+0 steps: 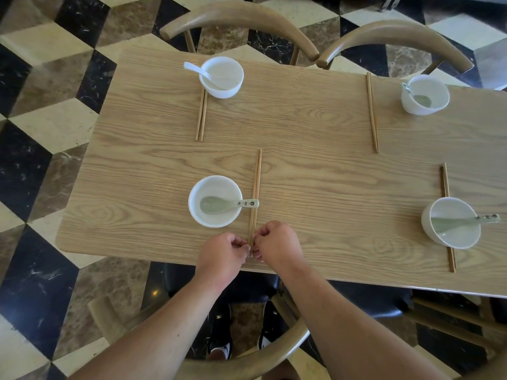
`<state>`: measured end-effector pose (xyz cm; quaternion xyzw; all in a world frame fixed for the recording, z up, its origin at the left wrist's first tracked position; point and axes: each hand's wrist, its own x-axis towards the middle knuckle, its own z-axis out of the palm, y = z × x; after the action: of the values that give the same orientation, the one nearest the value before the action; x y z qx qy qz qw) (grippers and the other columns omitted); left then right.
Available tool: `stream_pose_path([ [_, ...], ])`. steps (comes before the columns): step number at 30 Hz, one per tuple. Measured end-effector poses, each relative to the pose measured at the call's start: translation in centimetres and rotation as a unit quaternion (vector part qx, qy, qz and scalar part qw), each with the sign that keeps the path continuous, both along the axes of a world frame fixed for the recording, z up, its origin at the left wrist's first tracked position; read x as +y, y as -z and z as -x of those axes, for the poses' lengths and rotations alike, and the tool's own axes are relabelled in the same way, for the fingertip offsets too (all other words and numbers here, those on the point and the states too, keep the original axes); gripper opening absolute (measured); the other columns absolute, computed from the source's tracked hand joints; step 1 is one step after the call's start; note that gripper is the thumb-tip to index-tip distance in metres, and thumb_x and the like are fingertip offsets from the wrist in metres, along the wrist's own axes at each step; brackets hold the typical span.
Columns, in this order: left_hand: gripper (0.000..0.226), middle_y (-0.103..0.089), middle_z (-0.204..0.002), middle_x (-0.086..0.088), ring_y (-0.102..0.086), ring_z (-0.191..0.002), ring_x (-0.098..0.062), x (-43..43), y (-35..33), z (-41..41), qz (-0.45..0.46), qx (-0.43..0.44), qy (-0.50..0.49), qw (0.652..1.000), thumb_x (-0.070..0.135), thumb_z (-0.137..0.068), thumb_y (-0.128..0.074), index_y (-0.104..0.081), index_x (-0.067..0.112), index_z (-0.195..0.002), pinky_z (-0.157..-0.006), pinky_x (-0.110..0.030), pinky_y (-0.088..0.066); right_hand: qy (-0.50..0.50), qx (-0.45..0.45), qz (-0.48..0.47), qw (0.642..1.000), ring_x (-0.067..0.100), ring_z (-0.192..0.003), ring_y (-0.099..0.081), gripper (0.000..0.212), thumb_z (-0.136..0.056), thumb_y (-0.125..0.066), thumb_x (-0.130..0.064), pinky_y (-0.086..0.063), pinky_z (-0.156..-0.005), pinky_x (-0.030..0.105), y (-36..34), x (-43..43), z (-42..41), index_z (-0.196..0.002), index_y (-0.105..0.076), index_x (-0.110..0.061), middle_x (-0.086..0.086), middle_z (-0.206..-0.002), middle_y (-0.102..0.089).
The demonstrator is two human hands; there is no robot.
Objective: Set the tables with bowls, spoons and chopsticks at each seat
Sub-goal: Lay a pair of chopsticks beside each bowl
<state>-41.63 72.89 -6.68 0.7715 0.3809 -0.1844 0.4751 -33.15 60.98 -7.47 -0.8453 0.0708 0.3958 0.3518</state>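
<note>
Wooden surface point(301, 127) looks nearly set, each of four seats showing a bowl, spoon and chopsticks, while the left hand point(223, 249) and right hand point(275, 244) pinch the near chopsticks point(256, 185) beside the near bowl point(215, 201), apparently squaring them.

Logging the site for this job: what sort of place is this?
Probably a restaurant dining room: a wooden table set for four with bowls and chopsticks, matching chairs, and patterned marble floor.

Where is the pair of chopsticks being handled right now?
The chopsticks lie near the table's near edge, just right of the near-left bowl, their near ends pinched between both hands.
</note>
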Motion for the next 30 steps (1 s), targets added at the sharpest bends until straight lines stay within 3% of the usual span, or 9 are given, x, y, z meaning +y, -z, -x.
stream_pose_path([
  [9,0.012,-0.079,-0.076,0.008,-0.076,-0.072,-0.012,-0.1,-0.9,0.8,-0.001,-0.017,-0.012,1.0,0.033,-0.097,-0.074,-0.074,0.032,-0.085,-0.078,-0.044,-0.064,0.021,0.009,-0.023,0.999,0.022,-0.07,-0.079,0.013,-0.099,-0.063,-0.014,-0.068,-0.079,0.048,-1.1,-1.1,0.4,-0.089,-0.071,-0.015,0.003,-0.069,-0.079],
  [12,0.019,-0.075,-0.071,0.008,-0.073,-0.069,-0.011,-0.9,-2.4,0.8,-0.049,-0.021,0.011,0.998,0.039,-0.1,-0.068,-0.072,0.031,-0.083,-0.066,-0.035,-0.059,0.042,-0.006,-0.019,0.999,0.024,-0.072,-0.079,0.016,-0.102,-0.061,-0.019,-0.068,-0.077,0.047,-2.6,-2.7,0.9,-0.091,-0.071,-0.016,0.003,-0.073,-0.078],
  [17,0.036,-0.073,-0.067,0.0,-0.071,-0.065,-0.019,-4.6,-5.6,-0.6,-0.061,-0.047,0.081,0.994,0.049,-0.099,-0.063,-0.068,0.023,-0.074,-0.064,-0.042,-0.059,0.039,-0.052,0.017,0.998,0.021,-0.077,-0.075,0.014,-0.101,-0.061,-0.031,-0.066,-0.075,0.042,-5.6,-7.4,2.0,-0.091,-0.068,-0.023,0.001,-0.08,-0.077],
  [21,0.036,-0.069,-0.064,0.002,-0.067,-0.063,-0.019,-10.2,-7.4,-2.9,-0.053,-0.067,0.131,0.988,0.049,-0.098,-0.063,-0.068,0.023,-0.073,-0.062,-0.039,-0.055,0.028,-0.082,0.045,0.995,0.011,-0.066,-0.063,0.014,-0.101,-0.06,-0.031,-0.051,-0.055,0.031,-8.1,-13.2,1.8,-0.091,-0.066,-0.023,-0.003,-0.078,-0.071],
  [27,0.036,-0.072,-0.066,0.001,-0.068,-0.063,-0.017,-22.3,-7.2,-6.6,-0.059,-0.081,0.175,0.98,0.048,-0.098,-0.066,-0.07,0.022,-0.073,-0.061,-0.038,-0.054,0.043,-0.123,0.046,0.99,0.007,-0.07,-0.059,0.015,-0.102,-0.062,-0.032,-0.041,-0.054,0.025,-9.9,-25.7,-1.2,-0.089,-0.063,-0.025,-0.008,-0.079,-0.067],
  [30,0.037,-0.073,-0.067,0.001,-0.069,-0.065,-0.017,-29.9,-6.7,-8.0,-0.057,-0.065,0.157,0.984,0.049,-0.097,-0.067,-0.07,0.02,-0.074,-0.063,-0.038,-0.055,0.051,-0.138,0.053,0.988,0.009,-0.073,-0.062,0.013,-0.101,-0.062,-0.032,-0.044,-0.058,0.028,-10.1,-34.2,-3.0,-0.091,-0.066,-0.023,-0.008,-0.081,-0.068],
])
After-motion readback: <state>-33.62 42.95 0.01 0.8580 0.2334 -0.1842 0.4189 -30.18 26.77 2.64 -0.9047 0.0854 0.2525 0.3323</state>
